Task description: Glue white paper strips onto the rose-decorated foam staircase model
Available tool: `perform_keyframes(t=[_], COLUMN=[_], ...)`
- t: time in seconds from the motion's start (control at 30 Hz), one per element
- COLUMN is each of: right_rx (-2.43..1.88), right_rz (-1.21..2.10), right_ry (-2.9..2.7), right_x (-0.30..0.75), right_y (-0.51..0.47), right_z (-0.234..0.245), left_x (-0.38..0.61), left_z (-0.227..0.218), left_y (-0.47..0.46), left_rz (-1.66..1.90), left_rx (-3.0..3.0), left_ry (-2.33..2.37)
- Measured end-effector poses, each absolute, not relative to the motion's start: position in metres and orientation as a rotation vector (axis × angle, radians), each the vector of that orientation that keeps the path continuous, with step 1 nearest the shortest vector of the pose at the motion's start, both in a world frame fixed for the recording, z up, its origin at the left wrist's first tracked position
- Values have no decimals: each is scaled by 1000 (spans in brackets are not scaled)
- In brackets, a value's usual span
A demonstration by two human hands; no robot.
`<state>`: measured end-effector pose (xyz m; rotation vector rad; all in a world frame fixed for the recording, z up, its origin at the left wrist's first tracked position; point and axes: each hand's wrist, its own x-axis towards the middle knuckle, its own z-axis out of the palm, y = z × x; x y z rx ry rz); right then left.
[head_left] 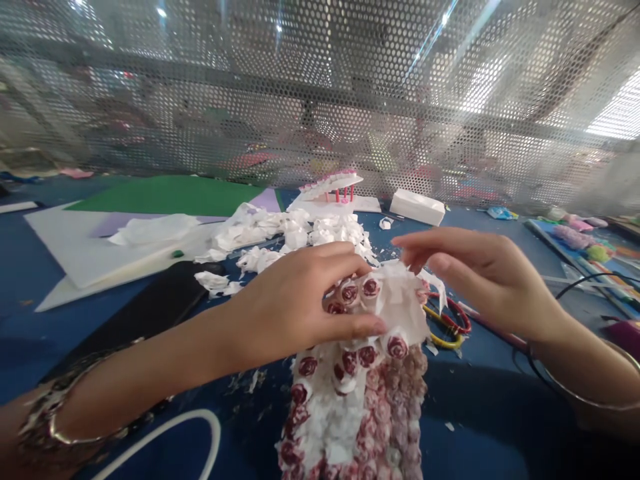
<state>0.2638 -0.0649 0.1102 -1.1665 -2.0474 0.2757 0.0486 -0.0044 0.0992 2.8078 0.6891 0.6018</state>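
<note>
My left hand (300, 300) is closed on the upper part of a rose-covered craft piece (333, 420), thumb in front and fingers over the top. Dark red and white rosettes stud this piece, fading to pale pink down its right side; white filling shows in the middle. A square of white paper (403, 303) lies across its top, right of my left thumb. At the paper's upper right edge, my right hand (470, 280) has its fingers loosely curved, with thumb and index finger apart. A torn white strip (439, 290) hangs below its fingertips. Whether those fingertips grip the paper is unclear.
Crumpled white paper scraps (295, 233) are heaped behind my hands. Red and yellow rings (447, 327) lie right of the piece. A black flat object (145, 313), a white cable (200, 420), a small model house (335, 190) and a white box (417, 207) are around. A perforated metal screen (320, 87) stands behind.
</note>
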Motion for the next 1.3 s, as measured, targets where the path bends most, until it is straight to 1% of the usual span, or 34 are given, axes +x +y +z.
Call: perform_keyframes(t=[0.1,0.2,0.27,0.5,0.6,0.77,1.03,1.3], right_rx=[-1164,-1220,-1254,-1213,-1192,-1210,-1346,-1333], right_rz=[400,371,375,572,594,530,711,789], right_ry=[-2135,-2186,-2182,-2089,-2052,-2050,-2081,-1958], right_x=[259,255,254,255,257,255,248,245], right_y=[-63,-62,-61,-60,-60,-61,-46,-43], right_z=[108,107,105,101,103,106,101,98], left_x=[49,50,50,51,51,51,54,54], left_z=[99,98,98,99,99,99,99,96], left_y=[-5,-5,-5,-6,-5,-4,2,10], left_rz=[589,611,613,606,614,599,538,567], left_rx=[2785,2766,2760,2749,2751,2760,2721,2724], left_ry=[696,684,676,663,669,655,682,643])
